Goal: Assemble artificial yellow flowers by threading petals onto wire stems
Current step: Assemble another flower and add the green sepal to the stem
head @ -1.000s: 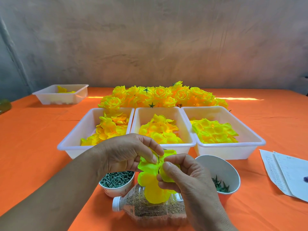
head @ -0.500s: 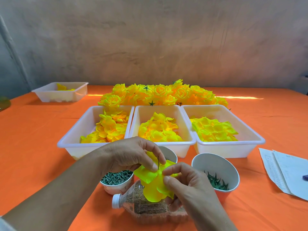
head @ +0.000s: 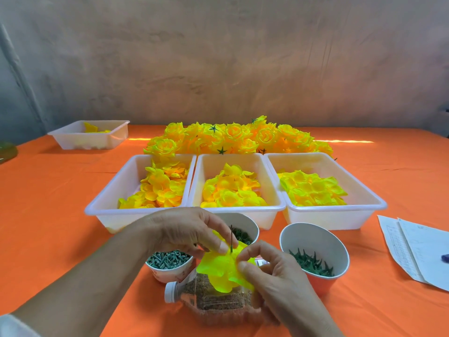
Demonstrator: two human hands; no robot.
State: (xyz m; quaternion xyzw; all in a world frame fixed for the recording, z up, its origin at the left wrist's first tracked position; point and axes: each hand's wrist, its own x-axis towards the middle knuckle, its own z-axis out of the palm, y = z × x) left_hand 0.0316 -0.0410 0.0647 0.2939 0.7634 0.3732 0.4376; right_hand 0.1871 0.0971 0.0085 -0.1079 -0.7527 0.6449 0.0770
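Pinches one yellow petal [head: 218, 266] on one wire stem [head: 231, 235] with left hand [head: 184, 229] and right hand [head: 274, 273], three petal trays [head: 243, 208] at twelve o'clock.

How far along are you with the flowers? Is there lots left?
Done: a heap of finished yellow fabric flowers lies behind three white plastic trays. In hand: the left hand and right hand pinch a bright yellow petal piece threaded on a thin dark wire stem. Left: those trays hold many loose petals.
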